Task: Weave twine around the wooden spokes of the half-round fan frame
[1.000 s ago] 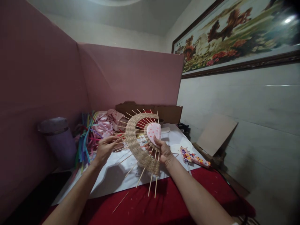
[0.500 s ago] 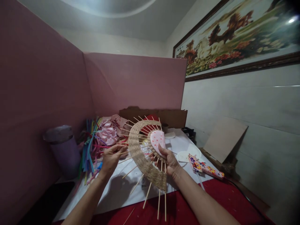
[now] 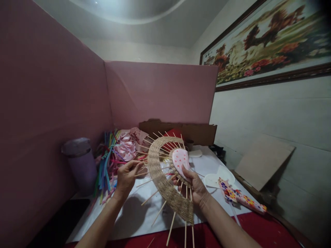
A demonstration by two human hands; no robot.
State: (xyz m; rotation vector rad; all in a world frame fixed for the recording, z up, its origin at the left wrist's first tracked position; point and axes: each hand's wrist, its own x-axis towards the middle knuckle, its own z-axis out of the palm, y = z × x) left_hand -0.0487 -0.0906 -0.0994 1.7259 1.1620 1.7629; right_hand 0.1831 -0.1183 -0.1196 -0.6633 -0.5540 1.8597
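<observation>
A half-round woven fan frame (image 3: pixel 156 167) of twisted cord on thin wooden sticks is held up over the table. At its hub sits a pink half-disc of fabric with red dots (image 3: pixel 180 159). My right hand (image 3: pixel 194 184) grips this hub, thumb on the fabric and fingers behind the sticks. On the outer left side, my left hand (image 3: pixel 128 177) pinches the tip of one stick between thumb and fingers. The sticks stick out past the woven band all along its curve.
Pink fabric (image 3: pixel 125 148) and colourful pipe cleaners (image 3: pixel 104 167) lie at the back left beside a lilac lidded bin (image 3: pixel 80 165). A flower-patterned glue gun (image 3: pixel 240 198) lies right, near a white plate (image 3: pixel 219 177). Cardboard (image 3: pixel 204 135) stands along the back.
The whole view has shifted, so everything sits further right. Both hands keep their hold on the fan frame, with the left fingers slightly moved at the stick.
</observation>
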